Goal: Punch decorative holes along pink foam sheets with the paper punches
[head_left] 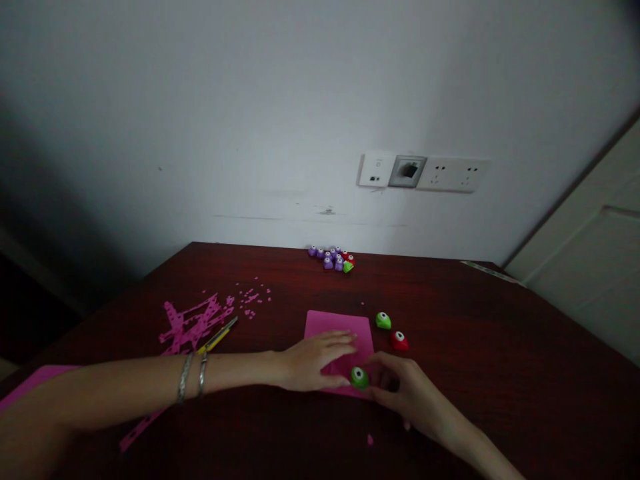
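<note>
A pink sheet of paper (pixel 335 323) lies on the dark red-brown table. My left hand (pixel 315 360) rests flat across it, fingers stretched out to the right and thumb near a green craft punch (pixel 359 377). This punch sits at the sheet's lower right edge. From its right side my right hand (pixel 405 387) grips the punch, with thumb and forefinger curled at its edge. Beyond my right hand stand a second green punch (pixel 383 321) and a red punch (pixel 399 341).
Cut pink paper strips (pixel 193 323) and small pink bits (pixel 253 297) lie at left beside a yellow utility knife (pixel 218 335). Another pink sheet (pixel 37 383) is partly under my left arm. Several purple, red and green punches (pixel 328 263) cluster by the wall. A pink scrap (pixel 370 440) lies in front.
</note>
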Tool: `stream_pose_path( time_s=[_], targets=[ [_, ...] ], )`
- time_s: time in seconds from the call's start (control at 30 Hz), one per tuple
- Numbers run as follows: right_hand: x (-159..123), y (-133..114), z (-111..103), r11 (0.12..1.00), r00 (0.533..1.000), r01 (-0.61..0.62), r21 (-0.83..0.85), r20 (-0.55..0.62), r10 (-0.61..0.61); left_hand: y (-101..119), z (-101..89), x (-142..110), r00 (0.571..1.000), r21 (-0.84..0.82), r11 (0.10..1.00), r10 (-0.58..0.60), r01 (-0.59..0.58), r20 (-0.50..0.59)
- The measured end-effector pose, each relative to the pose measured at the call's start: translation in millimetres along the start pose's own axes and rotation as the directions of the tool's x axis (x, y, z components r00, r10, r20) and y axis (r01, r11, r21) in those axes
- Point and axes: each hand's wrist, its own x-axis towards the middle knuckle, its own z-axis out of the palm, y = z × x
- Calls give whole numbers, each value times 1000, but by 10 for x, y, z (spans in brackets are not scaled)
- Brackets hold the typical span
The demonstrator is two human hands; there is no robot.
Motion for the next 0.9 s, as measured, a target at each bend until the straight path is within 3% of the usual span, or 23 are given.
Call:
stream_pose_path(
  time_s=[0.1,0.2,0.27,0.33,0.43,0.63,0.9],
  targets=[
    [26,-15,-46,994,999,-40,104,13,39,45,-44,53,986,-48,999,-19,11,-164],
    [90,-65,-76,979,990,-128,161,85,116,51,-102,157,961,-150,982,-151,119,-230],
    [144,-95,-82,965,972,-197,171,161,170,39,-143,235,954,-258,938,-269,230,-131],
    [193,-103,-77,953,954,-244,177,217,204,23,-172,302,930,-377,854,-360,358,68],
    [240,-72,-56,945,943,-268,189,253,217,3,-186,367,867,-489,718,-370,495,335],
    [262,-96,-31,931,928,-309,194,274,251,-27,-153,413,785,-503,622,-334,600,522],
    [279,-271,-78,910,856,-400,106,399,329,-139,-76,556,600,-385,535,-316,752,735]
  ],
)
